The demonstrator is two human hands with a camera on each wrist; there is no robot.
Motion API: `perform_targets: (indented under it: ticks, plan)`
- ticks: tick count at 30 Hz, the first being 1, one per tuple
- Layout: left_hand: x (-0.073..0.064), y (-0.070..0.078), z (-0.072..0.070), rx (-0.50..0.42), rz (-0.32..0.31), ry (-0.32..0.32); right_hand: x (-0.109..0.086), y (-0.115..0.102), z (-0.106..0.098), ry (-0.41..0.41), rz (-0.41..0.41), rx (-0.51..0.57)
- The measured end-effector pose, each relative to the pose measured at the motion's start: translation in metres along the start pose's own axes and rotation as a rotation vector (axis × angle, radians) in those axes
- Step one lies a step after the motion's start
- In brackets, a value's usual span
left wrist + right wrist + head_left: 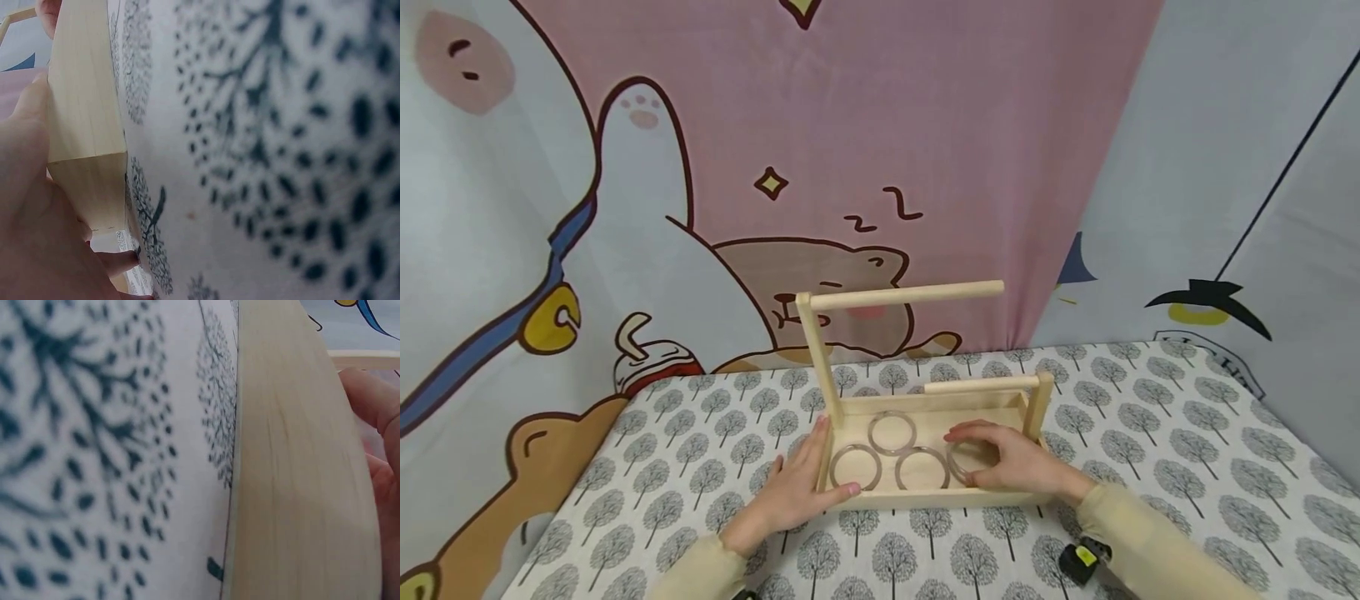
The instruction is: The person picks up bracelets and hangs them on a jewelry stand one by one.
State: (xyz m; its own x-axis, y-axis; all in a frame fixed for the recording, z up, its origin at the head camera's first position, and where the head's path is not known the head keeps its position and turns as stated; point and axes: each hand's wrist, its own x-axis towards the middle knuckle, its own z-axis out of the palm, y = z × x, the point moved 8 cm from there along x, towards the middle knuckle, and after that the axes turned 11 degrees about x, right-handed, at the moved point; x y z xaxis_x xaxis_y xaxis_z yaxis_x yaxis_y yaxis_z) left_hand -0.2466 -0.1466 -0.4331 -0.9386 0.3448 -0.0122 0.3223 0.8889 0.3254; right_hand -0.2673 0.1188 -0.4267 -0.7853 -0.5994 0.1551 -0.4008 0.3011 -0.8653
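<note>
A shallow pale wooden tray [936,500] has a tall post with a crossbar [910,294] at its left end. A lower post with a shorter bar [981,384] rises at the right end. My left hand [797,492] holds the tray's left front corner, thumb over the front rim and fingers along the outer side. Inside the tray, my right hand [1018,458] holds a greyish translucent ring [952,468] between thumb and fingers. Three similar rings lie left of it: a left ring [878,468], a back ring [871,433] and a middle ring [898,468].
The tray stands on a table covered with a tree-patterned cloth [895,554]. Behind the table hangs a cartoon-printed curtain [1000,125]. A black device [1078,560] is strapped at the right wrist. Both bars have free ends pointing inward over the tray.
</note>
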Motion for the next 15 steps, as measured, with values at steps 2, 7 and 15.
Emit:
perform_targets:
  ticks: [2, 7, 15]
  plan:
    - [0.001, 0.001, -0.001, 0.005, 0.005, 0.001, 0.000, -0.002, 0.000, -0.004, -0.003, 0.016]
    - [0.002, 0.001, -0.002, 0.017, 0.008, 0.006, 0.000, -0.014, -0.001, 0.017, -0.018, 0.034]
    - [0.000, 0.001, 0.000, 0.018, 0.003, 0.006, -0.005, -0.028, -0.002, 0.034, -0.052, 0.095]
